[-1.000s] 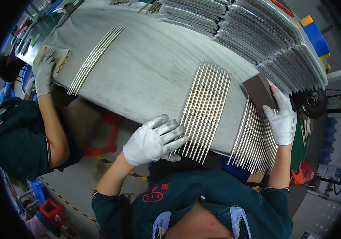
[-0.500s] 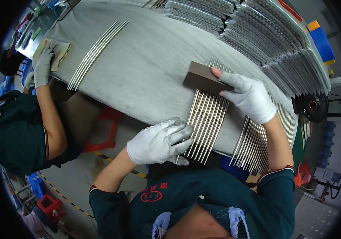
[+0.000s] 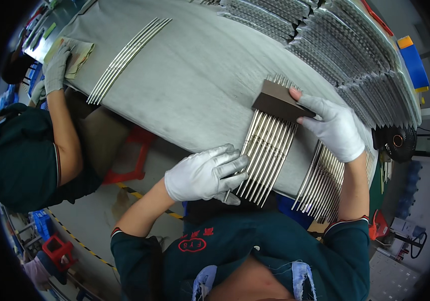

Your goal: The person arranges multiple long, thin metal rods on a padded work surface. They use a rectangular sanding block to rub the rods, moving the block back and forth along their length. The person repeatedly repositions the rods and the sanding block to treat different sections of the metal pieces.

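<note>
A row of thin silvery metal rods (image 3: pixel 266 159) lies side by side on the grey-covered table, its near ends jutting past the edge. My right hand (image 3: pixel 336 128), in a white glove with bare thumb and fingertip showing, grips a brown rectangular block (image 3: pixel 281 101). That block rests across the far part of the row. At the row's left side my gloved left hand (image 3: pixel 206 174) is closed around an outer rod, fingers on top and thumb below. A second group of metal rods (image 3: pixel 323 183) lies to the right, beneath my right forearm.
Plastic-wrapped stacks (image 3: pixel 348 45) fill the far right of the table. Several separate rods (image 3: pixel 128 60) lie at the far left. A co-worker's gloved hand (image 3: pixel 56 67) rests on a yellowish cloth (image 3: pixel 80 57). A black fan (image 3: pixel 394 143) stands at right, a red stool (image 3: pixel 130 160) at left.
The brown block has slid to the right across the rods with my right hand. My left hand stays at the row's left side. The whole view has shifted slightly.
</note>
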A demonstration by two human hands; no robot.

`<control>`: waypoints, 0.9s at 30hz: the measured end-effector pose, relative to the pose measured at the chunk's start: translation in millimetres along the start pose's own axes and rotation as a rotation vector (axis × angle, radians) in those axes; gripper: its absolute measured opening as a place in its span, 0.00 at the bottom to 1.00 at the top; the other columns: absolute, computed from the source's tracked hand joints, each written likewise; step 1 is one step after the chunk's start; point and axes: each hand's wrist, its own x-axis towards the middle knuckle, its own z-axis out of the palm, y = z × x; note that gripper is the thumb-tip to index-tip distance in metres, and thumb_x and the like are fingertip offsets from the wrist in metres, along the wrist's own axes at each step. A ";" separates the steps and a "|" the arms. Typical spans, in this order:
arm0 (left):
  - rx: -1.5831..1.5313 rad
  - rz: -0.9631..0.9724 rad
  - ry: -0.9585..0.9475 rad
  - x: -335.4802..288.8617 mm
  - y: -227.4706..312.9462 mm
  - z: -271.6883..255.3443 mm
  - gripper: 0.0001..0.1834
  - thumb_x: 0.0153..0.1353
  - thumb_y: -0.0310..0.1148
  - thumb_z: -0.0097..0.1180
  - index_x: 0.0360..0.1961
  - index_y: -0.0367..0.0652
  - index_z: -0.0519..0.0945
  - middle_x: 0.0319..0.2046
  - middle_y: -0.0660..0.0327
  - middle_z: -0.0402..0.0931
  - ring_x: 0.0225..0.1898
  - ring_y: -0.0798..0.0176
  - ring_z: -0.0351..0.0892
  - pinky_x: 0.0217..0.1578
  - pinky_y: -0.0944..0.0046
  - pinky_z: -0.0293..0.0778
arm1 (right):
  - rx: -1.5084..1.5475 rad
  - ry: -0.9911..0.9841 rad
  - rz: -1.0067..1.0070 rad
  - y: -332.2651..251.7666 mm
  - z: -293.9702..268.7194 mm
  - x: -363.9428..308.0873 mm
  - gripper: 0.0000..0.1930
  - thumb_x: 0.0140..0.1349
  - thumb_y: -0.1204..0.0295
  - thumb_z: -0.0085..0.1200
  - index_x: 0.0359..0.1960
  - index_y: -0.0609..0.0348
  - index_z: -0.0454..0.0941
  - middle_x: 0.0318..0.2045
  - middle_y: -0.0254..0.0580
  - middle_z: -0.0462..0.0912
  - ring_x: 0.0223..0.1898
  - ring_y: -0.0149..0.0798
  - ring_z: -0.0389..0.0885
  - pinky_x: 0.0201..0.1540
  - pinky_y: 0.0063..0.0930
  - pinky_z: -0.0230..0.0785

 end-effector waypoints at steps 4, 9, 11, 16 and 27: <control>-0.003 -0.008 -0.052 4.9 -0.1 -4.6 0.31 0.52 0.59 0.64 0.48 0.45 0.82 0.53 0.54 0.81 0.55 0.48 0.81 0.63 0.51 0.74 | -0.009 0.037 -0.127 0.1 13.9 9.6 0.29 0.56 0.78 0.66 0.61 0.42 0.81 0.53 0.41 0.86 0.51 0.42 0.86 0.56 0.30 0.79; 0.003 -0.013 0.023 -1.4 0.3 1.4 0.31 0.53 0.59 0.64 0.47 0.45 0.82 0.53 0.54 0.81 0.55 0.48 0.81 0.62 0.51 0.74 | 0.026 0.091 0.026 18.9 -20.5 -24.8 0.27 0.55 0.79 0.66 0.59 0.49 0.82 0.53 0.42 0.86 0.53 0.43 0.86 0.58 0.29 0.77; 0.016 -0.004 0.040 -1.1 -0.6 2.6 0.32 0.51 0.61 0.65 0.47 0.46 0.82 0.53 0.55 0.80 0.55 0.49 0.81 0.61 0.52 0.75 | -0.011 0.075 -0.032 18.8 -21.5 -22.7 0.27 0.55 0.78 0.67 0.59 0.48 0.82 0.52 0.42 0.86 0.52 0.43 0.86 0.57 0.30 0.78; 0.017 -0.025 -0.058 2.2 -0.4 -1.8 0.31 0.52 0.59 0.64 0.48 0.46 0.82 0.53 0.55 0.81 0.55 0.49 0.81 0.62 0.51 0.75 | -0.046 0.011 -0.113 -7.7 13.1 11.5 0.31 0.54 0.78 0.68 0.62 0.46 0.80 0.52 0.44 0.86 0.51 0.42 0.87 0.55 0.29 0.78; 0.003 0.007 0.037 -1.3 -2.8 1.3 0.33 0.50 0.62 0.65 0.47 0.46 0.83 0.53 0.55 0.80 0.54 0.47 0.82 0.60 0.52 0.76 | -0.500 0.102 -0.162 -28.1 29.5 -1.3 0.33 0.56 0.65 0.67 0.66 0.34 0.74 0.39 0.34 0.88 0.35 0.41 0.85 0.39 0.37 0.78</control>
